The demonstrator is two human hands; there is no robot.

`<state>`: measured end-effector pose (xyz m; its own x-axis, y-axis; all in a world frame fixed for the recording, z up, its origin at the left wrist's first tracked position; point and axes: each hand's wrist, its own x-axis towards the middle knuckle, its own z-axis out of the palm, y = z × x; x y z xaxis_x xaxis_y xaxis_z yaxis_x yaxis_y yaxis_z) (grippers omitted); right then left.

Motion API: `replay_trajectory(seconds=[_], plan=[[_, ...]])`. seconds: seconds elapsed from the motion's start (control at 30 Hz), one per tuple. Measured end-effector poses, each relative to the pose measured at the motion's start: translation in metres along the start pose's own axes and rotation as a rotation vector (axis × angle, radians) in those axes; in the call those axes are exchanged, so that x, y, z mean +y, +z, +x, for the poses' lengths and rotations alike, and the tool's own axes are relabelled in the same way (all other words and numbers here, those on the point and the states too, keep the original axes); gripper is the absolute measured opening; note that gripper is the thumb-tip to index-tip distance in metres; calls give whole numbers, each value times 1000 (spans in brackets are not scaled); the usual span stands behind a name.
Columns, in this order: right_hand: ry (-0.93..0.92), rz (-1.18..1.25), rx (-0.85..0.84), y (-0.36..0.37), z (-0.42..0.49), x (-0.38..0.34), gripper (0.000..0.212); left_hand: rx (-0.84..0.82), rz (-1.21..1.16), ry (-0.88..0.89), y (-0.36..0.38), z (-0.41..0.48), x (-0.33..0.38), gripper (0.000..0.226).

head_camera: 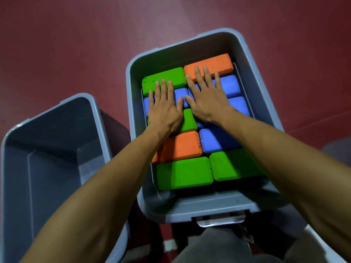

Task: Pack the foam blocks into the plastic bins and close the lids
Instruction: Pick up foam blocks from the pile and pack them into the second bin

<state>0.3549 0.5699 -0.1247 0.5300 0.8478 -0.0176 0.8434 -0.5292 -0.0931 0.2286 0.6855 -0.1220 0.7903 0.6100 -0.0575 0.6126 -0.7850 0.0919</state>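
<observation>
A grey plastic bin [191, 209] in the middle holds several foam blocks laid flat in two columns: green, blue and orange. My left hand [164, 109] lies flat, fingers spread, on a blue block [181, 93], with its fingertips on the far green block [171, 75]. My right hand [208, 97] lies flat beside it, fingers reaching onto the far orange block [218, 63]. Neither hand grips anything. Closer to me lie an orange block [182, 146], a blue block [214, 140] and two green blocks [185, 172]. No lid is on the bin.
A second grey bin [89, 118] stands to the left, lidless, with nothing visible inside. Both bins sit on a dark red floor [76, 44]. A latch handle [221, 221] sticks out at the near end of the filled bin, above my knees.
</observation>
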Motion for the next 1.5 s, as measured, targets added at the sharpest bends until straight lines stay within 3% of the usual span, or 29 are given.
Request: replay_trajectory(seconds=[0.27, 0.37, 0.53, 0.8, 0.9, 0.97, 1.07, 1.2, 1.33, 1.5], plan=[[-17, 42, -183, -25, 1, 4, 77, -63, 0, -28, -3, 5, 3, 71], [113, 63, -131, -28, -15, -6, 78, -21, -14, -81, -7, -20, 21, 68], [332, 128, 34, 1, -69, -33, 69, 20, -30, 20, 6, -82, 32, 70], [276, 73, -21, -3, -152, -55, 70, -173, -132, 39, -13, -57, 24, 77], [285, 43, -124, -14, -170, -51, 73, -88, -131, 147, -27, -99, 28, 72], [283, 27, -205, -21, -171, -47, 74, -124, -101, 299, -21, -135, 26, 74], [258, 53, -284, -29, -169, -48, 78, -189, -11, 437, -5, -162, 10, 90], [252, 63, -354, -32, -162, -46, 83, -229, 51, 488, -6, -153, 4, 119], [279, 36, -289, -20, -157, -52, 93, -253, 23, 533, -7, -143, -1, 142], [279, 58, -261, -15, -148, -49, 94, -227, 52, 509, -2, -129, -2, 142]])
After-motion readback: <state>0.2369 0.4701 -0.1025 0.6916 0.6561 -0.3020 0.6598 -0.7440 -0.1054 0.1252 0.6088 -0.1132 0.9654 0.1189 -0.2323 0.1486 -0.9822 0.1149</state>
